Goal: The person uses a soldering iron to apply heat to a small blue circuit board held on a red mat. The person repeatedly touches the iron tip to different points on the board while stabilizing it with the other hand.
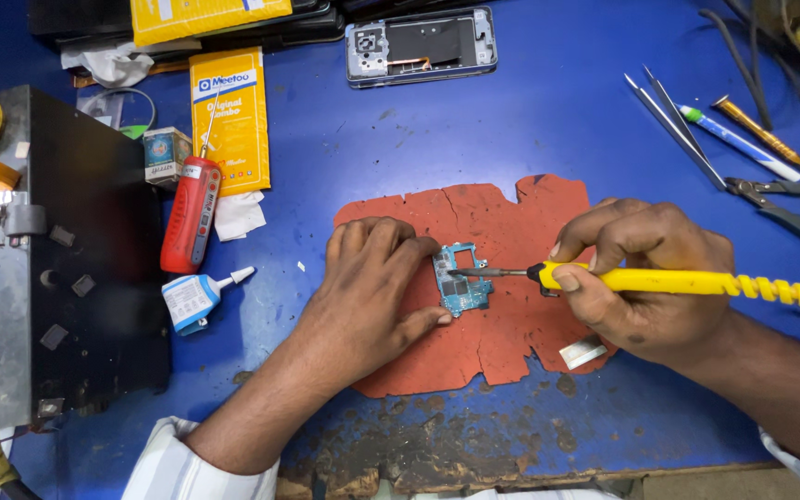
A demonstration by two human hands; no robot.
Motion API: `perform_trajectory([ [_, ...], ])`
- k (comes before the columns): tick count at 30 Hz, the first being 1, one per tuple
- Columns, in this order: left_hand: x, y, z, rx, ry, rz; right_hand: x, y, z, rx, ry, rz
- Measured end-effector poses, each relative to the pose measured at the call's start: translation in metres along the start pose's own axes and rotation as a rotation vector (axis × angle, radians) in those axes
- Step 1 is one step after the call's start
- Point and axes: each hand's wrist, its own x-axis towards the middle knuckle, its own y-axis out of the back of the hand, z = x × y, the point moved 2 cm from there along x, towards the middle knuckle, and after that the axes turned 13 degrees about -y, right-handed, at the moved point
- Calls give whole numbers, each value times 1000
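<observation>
- While your left hand presses flat on the blue circuit board, its fingers cover the board's left edge.
- Your right hand is clenched around the yellow soldering iron — tip on the board.
- The red mat lies underneath; the iron's coiled cord is cut off at the frame's right edge.

Small blue circuit board lies flat on a cracked red mat, metal shields facing up. Yellow-handled soldering iron sits nearly level, tip on the board's middle.
</observation>
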Motion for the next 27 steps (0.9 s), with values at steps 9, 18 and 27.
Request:
perform_trajectory([
  [9,0,-1,-1,-2,10,-11,-1,-1,0,-19,8,-2],
  [18,0,0,-1,12,1,-7,0,-1,-1,-13,0,5],
  [27,1,0,0,11,1,-2,1,-1,0,3,-6,7],
])
